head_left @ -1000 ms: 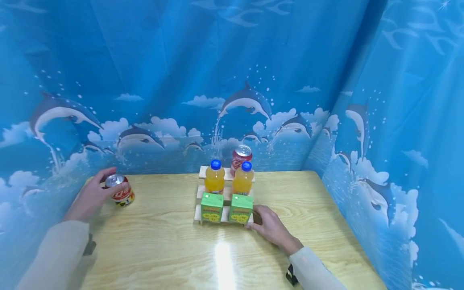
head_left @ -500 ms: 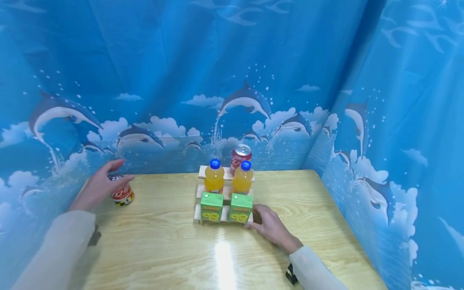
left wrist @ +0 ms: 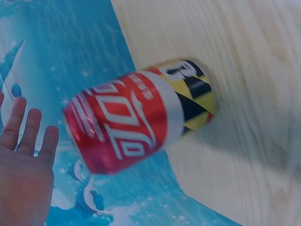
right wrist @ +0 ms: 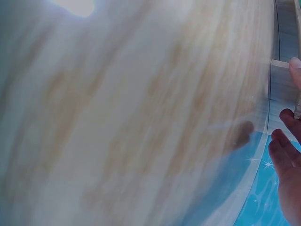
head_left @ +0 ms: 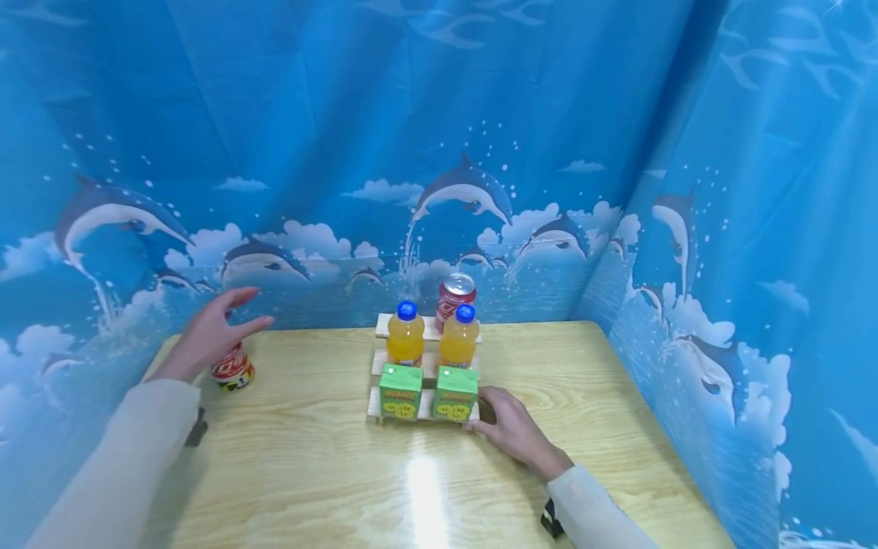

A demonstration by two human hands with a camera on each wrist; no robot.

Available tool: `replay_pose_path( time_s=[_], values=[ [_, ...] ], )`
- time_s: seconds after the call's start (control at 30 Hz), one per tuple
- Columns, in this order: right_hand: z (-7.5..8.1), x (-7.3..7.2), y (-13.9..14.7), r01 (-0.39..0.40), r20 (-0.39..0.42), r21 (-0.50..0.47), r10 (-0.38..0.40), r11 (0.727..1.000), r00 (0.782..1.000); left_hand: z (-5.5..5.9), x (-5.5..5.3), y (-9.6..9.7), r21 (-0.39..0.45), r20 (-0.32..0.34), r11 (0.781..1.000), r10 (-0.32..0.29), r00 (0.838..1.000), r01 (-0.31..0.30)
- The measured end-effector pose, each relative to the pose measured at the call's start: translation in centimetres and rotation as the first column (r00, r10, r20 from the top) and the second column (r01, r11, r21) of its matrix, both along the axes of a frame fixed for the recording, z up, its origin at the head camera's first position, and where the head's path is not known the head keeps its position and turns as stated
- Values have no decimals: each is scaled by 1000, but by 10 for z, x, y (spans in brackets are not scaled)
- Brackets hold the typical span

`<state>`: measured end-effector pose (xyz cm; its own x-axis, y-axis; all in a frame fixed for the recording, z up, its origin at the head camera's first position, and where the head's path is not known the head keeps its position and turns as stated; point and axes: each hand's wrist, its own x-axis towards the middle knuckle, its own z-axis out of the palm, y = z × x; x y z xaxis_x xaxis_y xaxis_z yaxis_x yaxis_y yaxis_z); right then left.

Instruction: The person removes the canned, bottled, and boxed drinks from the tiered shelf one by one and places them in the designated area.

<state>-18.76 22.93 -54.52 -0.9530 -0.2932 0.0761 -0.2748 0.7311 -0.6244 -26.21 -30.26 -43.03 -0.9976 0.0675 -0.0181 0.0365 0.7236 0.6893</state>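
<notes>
A red soda can (head_left: 233,371) with a yellow-and-black checked base stands upright at the table's left. My left hand (head_left: 209,335) hovers above and partly in front of it, thumb and fingers spread, holding nothing. The left wrist view shows a gap between this hand's straight fingers and the can (left wrist: 141,113). At the table's middle, my right hand (head_left: 514,428) grips the right front end of a small stepped wooden rack (head_left: 373,402). Thumb and fingers pinch that wooden end in the right wrist view, where the hand (right wrist: 289,174) is partly cut off.
On the rack's front step stand two green juice boxes (head_left: 401,393). Two orange drink bottles (head_left: 406,341) with blue caps occupy the middle step, and another red can (head_left: 456,297) the top right. A blue dolphin curtain (head_left: 329,152) borders the wooden table (head_left: 309,457) behind and at the sides.
My left hand has let go of the can and risen up and to the right. The can stays in place. My right hand has kept its hold on the rack.
</notes>
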Motion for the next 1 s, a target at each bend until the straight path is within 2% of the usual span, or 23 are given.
replay_pose_path(
  time_s=[0.3, 0.7, 0.87, 1.0],
  values=[
    [1, 0, -1, 6, 11, 8, -6, 1000, 1000, 8, -6, 23, 27, -33, 998, -58, 998, 59],
    [2, 1, -1, 17, 19, 9, -17, 1000, 1000, 20, -23, 58, 75, -74, 990, -110, 991, 116],
    [1, 0, -1, 14, 19, 4, -14, 1000, 1000, 24, -31, 74, 63, -117, 987, -138, 983, 146],
    [1, 0, -1, 11, 13, 5, -11, 1000, 1000, 25, -37, 88, 64, -125, 983, -161, 979, 170]
  ],
)
